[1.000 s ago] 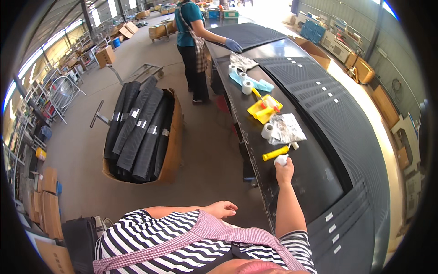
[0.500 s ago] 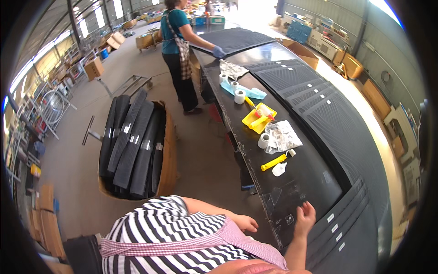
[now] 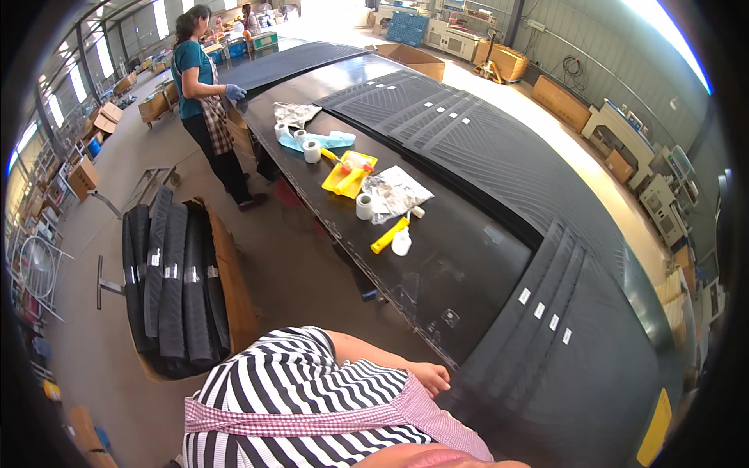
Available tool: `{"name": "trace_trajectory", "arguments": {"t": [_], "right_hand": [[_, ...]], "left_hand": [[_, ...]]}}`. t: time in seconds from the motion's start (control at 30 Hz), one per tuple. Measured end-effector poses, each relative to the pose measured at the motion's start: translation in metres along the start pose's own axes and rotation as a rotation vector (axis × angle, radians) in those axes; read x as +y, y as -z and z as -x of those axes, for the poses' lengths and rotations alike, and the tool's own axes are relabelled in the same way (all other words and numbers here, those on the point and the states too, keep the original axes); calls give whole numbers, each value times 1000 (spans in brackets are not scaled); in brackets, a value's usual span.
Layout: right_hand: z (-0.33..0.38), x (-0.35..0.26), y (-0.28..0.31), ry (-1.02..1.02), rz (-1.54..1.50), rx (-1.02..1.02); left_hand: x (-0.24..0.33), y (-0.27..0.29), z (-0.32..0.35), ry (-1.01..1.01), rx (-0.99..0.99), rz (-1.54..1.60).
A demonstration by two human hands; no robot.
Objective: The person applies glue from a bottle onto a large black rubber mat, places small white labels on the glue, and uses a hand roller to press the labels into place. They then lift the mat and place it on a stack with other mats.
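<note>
My left hand (image 3: 431, 379) is in front of my body by the near corner of the long black table (image 3: 476, 261). Its fingers are curled in, and nothing shows in them. My right hand is out of view. Closest to my left hand lies a stack of black sheets (image 3: 577, 382) with white labels along their stepped edges. On the table lie a yellow-handled roller (image 3: 389, 235), a white bottle (image 3: 401, 242), a white roll (image 3: 363, 207), a clear plastic bag (image 3: 396, 192) and a yellow tray (image 3: 349, 178) holding a roller.
At left, a cardboard box (image 3: 234, 273) holds several rolled black mats (image 3: 173, 273). A co-worker (image 3: 199, 86) in a teal top stands at the table's far left, a gloved hand on a black sheet. More patterned black sheets (image 3: 468, 140) cover the table's far side.
My view has swung to the right, so table, box and co-worker sit farther left. My right hand, earlier over the table's near end, has left the view. My left hand stays low by my body.
</note>
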State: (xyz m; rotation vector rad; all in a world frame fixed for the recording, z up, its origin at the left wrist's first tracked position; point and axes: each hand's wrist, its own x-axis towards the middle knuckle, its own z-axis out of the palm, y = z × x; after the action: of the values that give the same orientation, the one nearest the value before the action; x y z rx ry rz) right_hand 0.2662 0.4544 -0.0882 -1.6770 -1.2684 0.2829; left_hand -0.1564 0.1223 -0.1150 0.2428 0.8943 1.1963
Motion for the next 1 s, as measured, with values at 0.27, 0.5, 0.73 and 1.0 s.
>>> {"name": "trace_trajectory", "arguments": {"t": [0.27, 0.5, 0.73, 1.0], "right_hand": [[-52, 67, -33, -996, -1018, -781], [-93, 16, -2, -1170, -1024, -1048], [-149, -37, 6, -1114, -1069, -1236], [-148, 21, 0, -1014, -875, -1397]], "left_hand": [[-40, -59, -14, -416, 11, 315], [-76, -171, -52, -773, 263, 284], [-61, -259, -105, -712, 76, -4], [-39, -320, -169, -448, 700, 569]]}}
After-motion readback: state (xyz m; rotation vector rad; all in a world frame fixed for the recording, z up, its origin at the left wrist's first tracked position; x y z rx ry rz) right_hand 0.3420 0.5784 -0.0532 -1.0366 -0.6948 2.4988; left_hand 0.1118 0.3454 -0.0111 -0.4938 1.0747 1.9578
